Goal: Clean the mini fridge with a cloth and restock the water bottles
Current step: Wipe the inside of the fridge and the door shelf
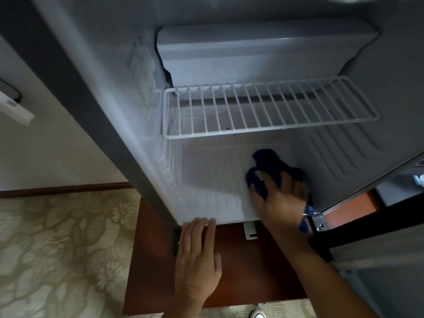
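View from the head camera into an open mini fridge (229,53), which stands on a dark reddish-brown wooden base (241,267) set on a pale carpet (57,249) with a flower pattern. The right hand (281,198) reaches inside the lower compartment and lies on a dark blue cloth (270,166), its fingers (266,177) spread over the bunched fabric and bent slightly into it, pressing the cloth against the ribbed white floor (213,180) of the fridge near the right inner wall; whether the thumb grips the cloth cannot be told. A strip of blue cloth also hangs beside the wrist at the front right corner. The left hand (197,253) holds nothing: its fingers (202,223) are straight and close together, with the tips resting on the front lower edge of the fridge floor. Above the cloth, a white wire shelf (270,109) spans the compartment, and above that sits the white freezer box (263,51). The fridge door (378,292) stands open at the right. No water bottles can be made out in this view.
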`<state>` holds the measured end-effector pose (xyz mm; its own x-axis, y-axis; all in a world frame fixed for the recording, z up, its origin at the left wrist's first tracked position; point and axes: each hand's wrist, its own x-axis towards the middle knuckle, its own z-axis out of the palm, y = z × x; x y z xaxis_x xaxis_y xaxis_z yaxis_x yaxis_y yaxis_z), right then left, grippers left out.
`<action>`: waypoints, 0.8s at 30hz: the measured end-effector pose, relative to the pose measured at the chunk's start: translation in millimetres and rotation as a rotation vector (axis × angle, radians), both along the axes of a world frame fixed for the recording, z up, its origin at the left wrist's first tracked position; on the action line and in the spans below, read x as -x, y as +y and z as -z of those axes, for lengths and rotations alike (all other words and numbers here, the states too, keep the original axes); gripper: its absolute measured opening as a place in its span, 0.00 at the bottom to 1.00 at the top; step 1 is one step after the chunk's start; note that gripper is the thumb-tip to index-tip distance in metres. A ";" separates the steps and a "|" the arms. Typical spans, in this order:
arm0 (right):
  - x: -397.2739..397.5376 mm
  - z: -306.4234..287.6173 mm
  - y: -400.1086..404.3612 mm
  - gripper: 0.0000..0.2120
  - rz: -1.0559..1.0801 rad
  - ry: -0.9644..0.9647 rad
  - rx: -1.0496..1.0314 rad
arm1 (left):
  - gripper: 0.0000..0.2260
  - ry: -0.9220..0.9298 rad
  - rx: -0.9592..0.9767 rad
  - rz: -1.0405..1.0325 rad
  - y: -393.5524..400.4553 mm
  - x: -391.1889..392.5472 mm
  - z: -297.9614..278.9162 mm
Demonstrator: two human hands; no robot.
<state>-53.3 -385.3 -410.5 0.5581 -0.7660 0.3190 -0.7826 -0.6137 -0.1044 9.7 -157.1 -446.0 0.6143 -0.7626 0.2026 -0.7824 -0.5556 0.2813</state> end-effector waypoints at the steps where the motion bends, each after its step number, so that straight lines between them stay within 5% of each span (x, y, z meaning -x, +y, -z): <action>1: -2.1 -0.4 -5.5 0.22 0.088 0.012 -0.008 | 0.37 0.000 0.002 0.002 0.4 -0.5 0.0; 5: -46.2 -11.2 -31.9 0.27 0.302 0.054 -0.221 | 0.35 -0.016 0.007 0.001 -0.2 -1.3 0.7; 10: -101.9 -14.5 -28.4 0.26 0.202 0.089 -0.185 | 0.33 -0.036 -0.022 0.015 0.0 -0.9 3.5; 18: -144.9 -15.3 67.6 0.26 -0.393 0.013 -0.296 | 0.28 -0.066 0.010 -0.011 -0.8 0.0 0.0; 24: -55.5 -14.8 81.7 0.17 -0.671 -0.094 -0.313 | 0.30 -0.100 0.043 -0.097 2.8 2.6 6.9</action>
<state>2.1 -303.6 -395.7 0.9187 -0.3333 0.2118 -0.2295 -0.8871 -0.4006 7.0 -154.4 -452.9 0.6601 -0.6896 0.2980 -0.7507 -0.6193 0.2300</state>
